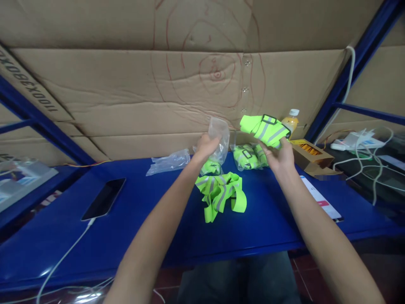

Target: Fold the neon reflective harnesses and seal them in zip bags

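Observation:
My left hand (207, 145) is closed on a clear plastic bag (222, 131), raised over the back of the blue table. My right hand (280, 156) grips a folded neon-yellow strap bundle (267, 130) with grey stripes and a black buckle, lifted to the right of the bag. Between my forearms a loose, tangled neon strap (221, 192) lies on the table. Bagged neon bundles (246, 157) rest behind it, one of them (211, 167) just under the plastic bag.
A flat plastic bag (169, 162) lies at the back left of the blue table (133, 240). A cabled phone (104, 199) is further left. To the right are a bottle (291, 120), an open cardboard box (311, 157) and another phone (319, 198).

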A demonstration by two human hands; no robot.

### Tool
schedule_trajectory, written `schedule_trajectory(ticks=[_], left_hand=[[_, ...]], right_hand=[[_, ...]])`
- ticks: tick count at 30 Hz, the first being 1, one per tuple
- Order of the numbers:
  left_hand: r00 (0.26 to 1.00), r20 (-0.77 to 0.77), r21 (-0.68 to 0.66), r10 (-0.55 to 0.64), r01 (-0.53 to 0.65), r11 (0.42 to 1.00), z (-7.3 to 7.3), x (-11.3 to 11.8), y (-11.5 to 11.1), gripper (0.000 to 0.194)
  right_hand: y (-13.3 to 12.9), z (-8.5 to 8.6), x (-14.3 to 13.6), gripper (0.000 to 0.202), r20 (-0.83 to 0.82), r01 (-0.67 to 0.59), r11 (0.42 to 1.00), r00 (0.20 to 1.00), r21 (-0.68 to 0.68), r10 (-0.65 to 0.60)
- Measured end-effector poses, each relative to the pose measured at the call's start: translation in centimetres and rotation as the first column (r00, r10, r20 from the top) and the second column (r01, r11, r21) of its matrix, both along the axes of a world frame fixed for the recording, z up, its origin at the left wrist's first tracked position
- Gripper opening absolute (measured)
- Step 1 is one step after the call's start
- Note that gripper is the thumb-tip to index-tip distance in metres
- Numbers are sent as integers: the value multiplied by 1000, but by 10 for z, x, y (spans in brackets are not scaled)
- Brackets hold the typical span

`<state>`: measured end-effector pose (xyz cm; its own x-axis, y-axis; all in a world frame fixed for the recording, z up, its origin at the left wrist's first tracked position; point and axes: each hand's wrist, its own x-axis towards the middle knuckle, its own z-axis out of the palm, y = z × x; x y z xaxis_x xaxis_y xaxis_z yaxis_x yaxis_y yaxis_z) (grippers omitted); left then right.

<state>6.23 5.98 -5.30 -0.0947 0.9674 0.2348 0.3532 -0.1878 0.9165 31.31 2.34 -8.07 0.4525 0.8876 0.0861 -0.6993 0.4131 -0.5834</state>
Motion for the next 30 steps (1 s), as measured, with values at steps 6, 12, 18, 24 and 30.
schedule_trajectory(ticks=[6, 12, 18, 24, 30], left_hand=[[971, -197, 32, 138, -134, 990, -6, 7, -19, 65], [981, -173, 393, 87, -12, 919, -3, -18, -50, 62], [925, 301, 43, -233, 231, 972, 5, -36, -106, 74], [640, 611, 59, -467, 551, 832, -1, -36, -130, 65], [659, 629, 158, -413, 411, 898, -20, -37, -120, 61]], right_hand=[[1, -9, -10, 22, 100, -25, 1000, 995, 17, 23], [-10, -8, -36, 33, 349, -55, 995, 937, 81, 24], [-54, -6, -72, 28, 709, 165, 894, 557, 417, -434], [-75, -15, -91, 75, 670, -317, 610, 123, 726, -732], [-78, -6, -91, 62, 812, -357, 743, 87, 566, -578]])
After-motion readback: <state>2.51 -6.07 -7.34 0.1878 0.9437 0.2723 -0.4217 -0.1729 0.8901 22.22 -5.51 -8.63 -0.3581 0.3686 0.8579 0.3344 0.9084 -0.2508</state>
